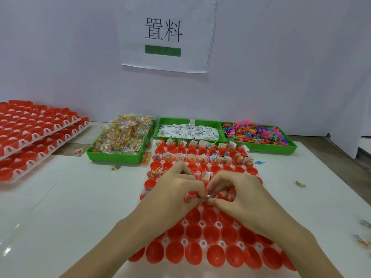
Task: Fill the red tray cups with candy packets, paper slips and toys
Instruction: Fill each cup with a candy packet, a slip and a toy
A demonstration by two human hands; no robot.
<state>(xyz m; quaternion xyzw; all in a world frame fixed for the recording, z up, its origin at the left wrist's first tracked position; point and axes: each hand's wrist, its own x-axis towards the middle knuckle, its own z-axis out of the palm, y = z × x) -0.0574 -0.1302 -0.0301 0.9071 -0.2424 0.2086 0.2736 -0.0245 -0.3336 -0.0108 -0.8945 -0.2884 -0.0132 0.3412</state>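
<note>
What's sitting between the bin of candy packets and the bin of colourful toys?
In the head view, a green bin of white paper slips lies between the candy packets and the toys.

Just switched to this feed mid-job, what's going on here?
A person is filling a red cup tray. Both hands, left hand and right hand, pinch a small candy packet together above the tray's middle. The far rows already hold packets and slips; the near rows are empty. Green bins behind hold candy packets, paper slips and toys.
</note>
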